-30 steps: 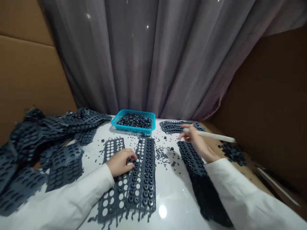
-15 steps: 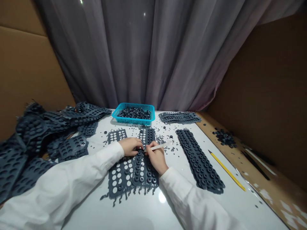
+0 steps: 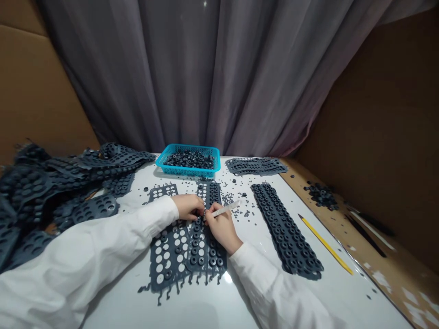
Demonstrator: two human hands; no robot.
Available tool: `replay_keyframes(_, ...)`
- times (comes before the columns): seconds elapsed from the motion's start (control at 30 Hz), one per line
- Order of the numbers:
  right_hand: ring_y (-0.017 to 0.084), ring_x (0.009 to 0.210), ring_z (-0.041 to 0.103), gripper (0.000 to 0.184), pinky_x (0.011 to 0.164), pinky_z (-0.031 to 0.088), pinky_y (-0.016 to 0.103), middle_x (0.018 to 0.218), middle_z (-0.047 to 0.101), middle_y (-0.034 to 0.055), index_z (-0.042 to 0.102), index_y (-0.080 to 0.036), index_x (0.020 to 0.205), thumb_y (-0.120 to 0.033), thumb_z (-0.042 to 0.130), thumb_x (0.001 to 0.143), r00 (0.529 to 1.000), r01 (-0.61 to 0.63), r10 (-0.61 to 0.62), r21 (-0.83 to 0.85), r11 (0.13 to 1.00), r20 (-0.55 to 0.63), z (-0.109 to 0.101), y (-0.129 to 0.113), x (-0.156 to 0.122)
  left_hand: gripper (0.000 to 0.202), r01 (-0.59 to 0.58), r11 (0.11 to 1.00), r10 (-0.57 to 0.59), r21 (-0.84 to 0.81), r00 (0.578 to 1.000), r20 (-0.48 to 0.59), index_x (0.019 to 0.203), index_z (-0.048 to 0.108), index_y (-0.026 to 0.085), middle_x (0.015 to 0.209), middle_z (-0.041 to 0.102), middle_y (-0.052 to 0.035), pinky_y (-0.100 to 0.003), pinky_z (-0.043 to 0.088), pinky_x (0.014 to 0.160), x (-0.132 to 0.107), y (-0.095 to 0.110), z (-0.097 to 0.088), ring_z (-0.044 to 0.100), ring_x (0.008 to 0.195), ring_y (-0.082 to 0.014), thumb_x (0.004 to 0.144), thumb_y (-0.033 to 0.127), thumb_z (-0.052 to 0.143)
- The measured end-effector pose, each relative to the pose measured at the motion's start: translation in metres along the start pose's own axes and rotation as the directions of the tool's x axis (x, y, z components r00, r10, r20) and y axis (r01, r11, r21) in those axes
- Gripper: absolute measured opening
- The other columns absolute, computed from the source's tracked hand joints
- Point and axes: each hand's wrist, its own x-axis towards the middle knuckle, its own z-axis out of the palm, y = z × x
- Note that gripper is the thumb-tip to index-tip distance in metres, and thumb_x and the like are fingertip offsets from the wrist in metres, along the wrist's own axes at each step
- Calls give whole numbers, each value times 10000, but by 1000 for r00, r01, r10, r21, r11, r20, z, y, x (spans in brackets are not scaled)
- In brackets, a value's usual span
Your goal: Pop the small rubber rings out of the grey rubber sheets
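Right hand (image 3: 222,229) closed round a white stick (image 3: 227,208); left hand (image 3: 188,207) half-curled on a ringed sheet (image 3: 194,251).
Whether the left fingers pinch anything is hidden. A slip of the stick could jab them, being so near, or drag the sheet, which lies mid-desk (image 3: 120,306) over a perforated sheet (image 3: 172,257). Farther out, a sleeve (image 3: 274,288) might scatter the dark bits (image 3: 227,199); a blue basket (image 3: 185,172) sits by the far edge.
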Motion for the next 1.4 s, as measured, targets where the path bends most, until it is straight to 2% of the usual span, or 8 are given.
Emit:
replay_keyframes(0.2, 132, 514, 480, 160, 506, 345, 229, 495, 494, -31, 409, -210, 593, -194, 443, 748, 1000, 6, -6, -48, 999, 5, 0, -2, -2, 120, -8, 977, -3, 212, 999, 52, 730, 608, 172, 754, 607, -57, -262, 421, 672, 0, 3, 8, 563, 743, -188, 719, 72, 544)
replay_keyframes(0.37, 129, 509, 470, 160, 507, 342, 230, 497, 479, -36, 403, -210, 612, -208, 438, 768, 999, 41, -40, -46, 998, 13, -1, 0, -4, 160, 4, 999, 5, 50, 983, -183, 818, 588, 167, 809, 608, -73, -276, 423, 741, -16, -6, 29, 548, 787, -177, 816, 156, 428)
replay_keyframes(0.5, 129, 503, 480, 157, 503, 348, 232, 494, 498, -34, 419, -210, 620, -222, 449, 773, 1000, 8, -7, -27, 1000, 25, 0, 4, -4, 117, 169, 947, -283, -273, 842, -460, 808, 573, 170, 763, 600, -33, -261, 431, 691, -32, -13, 29, 550, 711, -145, 805, 221, 468)
replay_keyframes(0.63, 134, 510, 507, 173, 521, 371, 239, 508, 530, -32, 431, -210, 624, -249, 453, 791, 998, -31, 30, 11, 999, 48, -2, 3, -5, 171, 169, 691, -629, -703, 620, -470, 803, 548, 160, 700, 566, 7, -257, 448, 638, -46, -17, 20, 563, 650, -131, 725, 308, 584)
replay_keyframes(0.87, 144, 524, 561, 157, 548, 409, 244, 522, 573, -38, 442, -217, 677, -306, 503, 791, 998, -63, 65, 118, 991, -15, -13, -7, -12, 153, 9, -99, -777, -995, 624, 83, 806, 537, 140, 686, 543, -12, -209, 434, 517, -54, 7, 29, 542, 569, -94, 666, 180, 490)
replay_keyframes(0.97, 145, 485, 558, 184, 539, 406, 248, 482, 565, -44, 412, -222, 655, -286, 551, 758, 997, -70, 73, 83, 994, -30, -14, -10, -14, 125, 6, -247, -733, -969, 653, 191, 708, 507, 136, 687, 556, -33, -212, 438, 525, -46, 15, 28, 535, 563, -93, 617, 139, 421)
replay_keyframes(1.17, 147, 482, 559, 227, 553, 407, 255, 472, 575, -31, 397, -225, 589, -279, 550, 748, 998, -65, 65, 24, 998, -10, -10, -9, -15, 71, 250, 280, -731, -927, 682, -36, 664, 487, 152, 574, 490, 21, -207, 403, 498, -30, 14, 27, 482, 519, -92, 668, 223, 484)
replay_keyframes(1.4, 145, 488, 539, 202, 546, 389, 250, 467, 558, -40, 393, -227, 595, -248, 534, 737, 999, -38, 38, -24, 999, -16, -8, -6, -15, 173, 182, 968, -209, -175, 967, -147, 781, 589, 155, 744, 527, -7, -221, 400, 562, -21, 16, 21, 482, 600, -114, 612, 121, 606)
